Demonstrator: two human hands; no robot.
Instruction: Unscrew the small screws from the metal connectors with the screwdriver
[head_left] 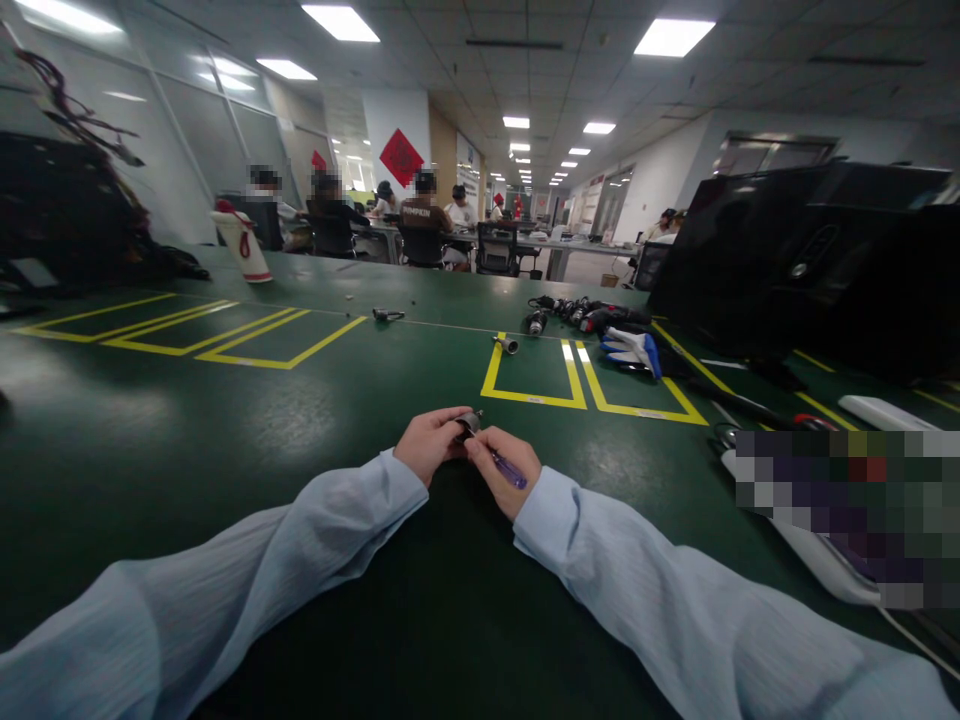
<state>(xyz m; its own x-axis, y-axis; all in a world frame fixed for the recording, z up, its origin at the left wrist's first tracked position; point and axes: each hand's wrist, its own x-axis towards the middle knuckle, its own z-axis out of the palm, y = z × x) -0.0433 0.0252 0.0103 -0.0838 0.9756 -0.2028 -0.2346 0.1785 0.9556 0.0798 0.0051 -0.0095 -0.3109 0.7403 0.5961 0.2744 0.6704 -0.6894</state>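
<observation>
Both grips closed above the green desk (330,425): left hand (429,447) clasping a small metal part (470,423), right hand (511,462) wrapped round a purple-handled tool (511,471), its half-hidden tip seemingly against that part.

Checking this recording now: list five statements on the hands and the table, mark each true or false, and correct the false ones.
1. The right hand holds a purple-handled tool. True.
2. The left hand lies flat and holds nothing. False: the left hand holds a small metal part.
3. A blue-and-white glove lies on the table, farther right than both hands. True.
4. The white cup stands at the right side of the table. False: the cup stands toward the left.
5. The tape outlines on the table are yellow. True.
</observation>
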